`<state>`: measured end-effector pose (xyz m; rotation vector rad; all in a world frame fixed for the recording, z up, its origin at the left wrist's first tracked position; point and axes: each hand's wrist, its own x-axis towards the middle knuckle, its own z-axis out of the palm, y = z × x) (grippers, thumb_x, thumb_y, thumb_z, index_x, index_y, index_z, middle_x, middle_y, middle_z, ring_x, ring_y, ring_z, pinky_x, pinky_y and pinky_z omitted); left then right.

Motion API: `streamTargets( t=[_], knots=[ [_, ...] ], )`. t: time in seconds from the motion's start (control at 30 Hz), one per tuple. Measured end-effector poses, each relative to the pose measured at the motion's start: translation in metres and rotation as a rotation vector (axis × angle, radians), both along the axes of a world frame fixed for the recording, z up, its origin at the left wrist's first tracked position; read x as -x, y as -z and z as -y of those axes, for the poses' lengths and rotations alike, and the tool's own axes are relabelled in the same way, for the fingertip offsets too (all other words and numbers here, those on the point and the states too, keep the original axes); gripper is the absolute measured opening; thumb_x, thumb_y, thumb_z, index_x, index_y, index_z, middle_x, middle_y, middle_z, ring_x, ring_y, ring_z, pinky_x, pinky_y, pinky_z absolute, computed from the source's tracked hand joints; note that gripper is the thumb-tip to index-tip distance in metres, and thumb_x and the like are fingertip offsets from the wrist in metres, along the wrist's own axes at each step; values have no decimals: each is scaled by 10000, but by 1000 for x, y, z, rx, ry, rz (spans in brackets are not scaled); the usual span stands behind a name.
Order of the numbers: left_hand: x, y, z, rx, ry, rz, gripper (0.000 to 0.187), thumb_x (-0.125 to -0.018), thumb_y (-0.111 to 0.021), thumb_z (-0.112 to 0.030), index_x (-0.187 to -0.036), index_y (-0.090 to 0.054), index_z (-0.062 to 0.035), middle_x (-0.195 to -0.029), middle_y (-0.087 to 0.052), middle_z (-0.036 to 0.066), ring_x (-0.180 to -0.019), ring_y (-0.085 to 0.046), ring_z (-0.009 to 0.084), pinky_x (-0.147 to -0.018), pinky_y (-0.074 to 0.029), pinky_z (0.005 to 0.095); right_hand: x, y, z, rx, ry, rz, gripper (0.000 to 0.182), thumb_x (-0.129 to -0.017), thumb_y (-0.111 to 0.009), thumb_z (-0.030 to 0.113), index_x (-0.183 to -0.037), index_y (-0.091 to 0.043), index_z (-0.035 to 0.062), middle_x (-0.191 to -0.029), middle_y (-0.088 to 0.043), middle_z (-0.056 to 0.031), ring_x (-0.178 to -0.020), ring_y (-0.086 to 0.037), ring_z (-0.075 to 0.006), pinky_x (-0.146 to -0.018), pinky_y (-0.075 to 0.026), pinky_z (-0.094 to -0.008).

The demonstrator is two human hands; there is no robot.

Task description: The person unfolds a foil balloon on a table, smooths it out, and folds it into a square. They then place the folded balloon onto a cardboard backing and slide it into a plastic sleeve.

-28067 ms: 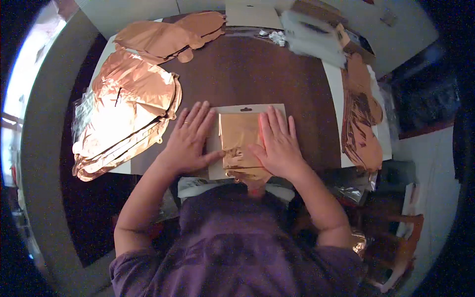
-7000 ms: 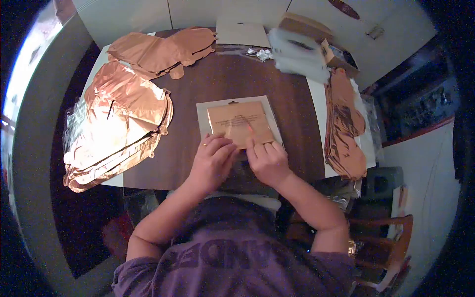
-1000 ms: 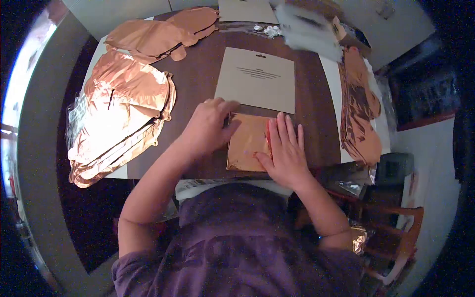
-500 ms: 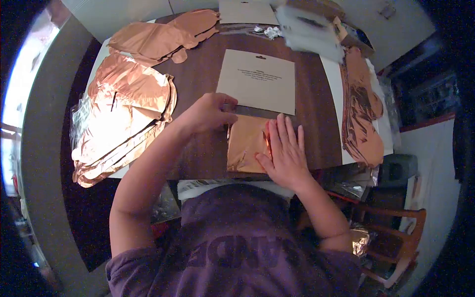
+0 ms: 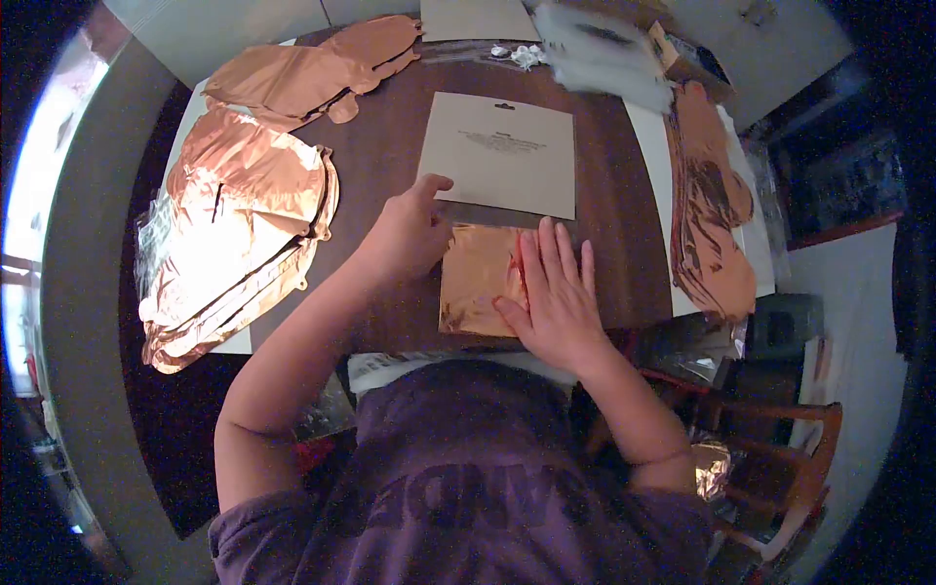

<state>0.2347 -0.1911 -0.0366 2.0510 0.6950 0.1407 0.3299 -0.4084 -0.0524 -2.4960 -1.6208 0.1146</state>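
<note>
A folded, shiny copper-coloured foil piece (image 5: 478,281) lies flat on the dark wooden table near the front edge. My right hand (image 5: 558,297) rests flat on its right side, fingers stretched out. At the foil's upper left corner is my left hand (image 5: 414,229), its index finger reaching to the lower left of a cream card (image 5: 502,151) with printed text and a hanging slot. The left hand's other fingers are bent, and what they may hold is hidden.
Large copper foil sheets (image 5: 244,214) lie at the left, with more foil (image 5: 312,73) behind them. Long foil pieces (image 5: 712,214) lie on the right. At the back are clear plastic bags (image 5: 604,58), small white items (image 5: 526,56) and another card (image 5: 475,19). A wooden chair (image 5: 780,468) stands lower right.
My left index finger has lifted and now extends over the card's lower left corner. The whole view has shifted slightly. My right hand remains flat on the foil.
</note>
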Motion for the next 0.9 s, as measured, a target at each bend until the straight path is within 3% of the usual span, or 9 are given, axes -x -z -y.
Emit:
streamTargets(
  t=[0.17, 0.27, 0.37, 0.47, 0.57, 0.77, 0.8, 0.9],
  knots=[
    [3, 17, -1, -319, -22, 73, 408, -818, -590, -29, -1221, -533, -3, -1063, -627, 245, -918, -634, 461, -756, -530, 482, 1, -2, -2, -2, 5, -1, 845, -939, -496, 514, -1517, -214, -35, -1575, -174, -289, -1478, -153, -417, -1168, -63, -599],
    [11, -26, 27, -467, 19, -44, 368, -841, -607, -99, -1192, -539, -9, -1169, -578, 211, -1036, -595, 439, -855, -497, 507, 0, -4, -1, -1, 12, -22, 836, -938, -499, 505, -1511, -226, -39, -1575, -175, -288, -1480, -147, -415, -1167, -59, -603],
    [16, 10, 45, -798, 449, 275, 488, -880, -607, -249, -1280, -508, 13, -1300, -543, 202, -1204, -525, 406, -1006, -412, 534, 1, 0, 0, 4, 13, -22, 831, -935, -506, 493, -1510, -225, -39, -1578, -166, -283, -1481, -145, -411, -1167, -56, -607],
    [14, 29, 74, -700, 422, 252, 688, -908, -579, -397, -1419, -397, 26, -1435, -450, 234, -1341, -411, 414, -1120, -274, 550, 1, 0, -1, 48, 0, 37, 841, -929, -520, 484, -1516, -208, -32, -1584, -153, -275, -1481, -149, -406, -1168, -57, -608],
    [24, 23, 61, -766, 396, 151, 766, -920, -536, -489, -1443, -379, 49, -1507, -380, 227, -1401, -356, 382, -1142, -252, 549, -1, 2, 1, 18, 1, 39, 857, -921, -535, 479, -1523, -190, -24, -1588, -149, -268, -1482, -150, -402, -1167, -62, -610],
    [46, 28, 48, -884, 333, 111, 778, -932, -511, -514, -1445, -363, 52, -1519, -365, 222, -1429, -333, 343, -1150, -206, 575, 1, -1, 0, -5, -8, 9, 868, -918, -540, 491, -1526, -189, -20, -1585, -155, -273, -1481, -154, -399, -1166, -66, -609],
    [47, 28, 45, -832, 333, 93, 734, -946, -525, -452, -1462, -342, 37, -1528, -345, 228, -1437, -309, 355, -1161, -173, 573, 0, -2, 0, -3, -9, 9, 868, -918, -540, 493, -1526, -190, -20, -1584, -155, -276, -1481, -155, -400, -1166, -65, -609],
    [49, 16, 31, -565, 297, 121, 631, -952, -578, -308, -1439, -376, 37, -1466, -421, 247, -1372, -418, 345, -1128, -296, 514, 1, -2, -1, 15, 5, 6, 870, -917, -539, 498, -1524, -195, -20, -1584, -151, -280, -1480, -157, -403, -1167, -60, -609]
  ],
)
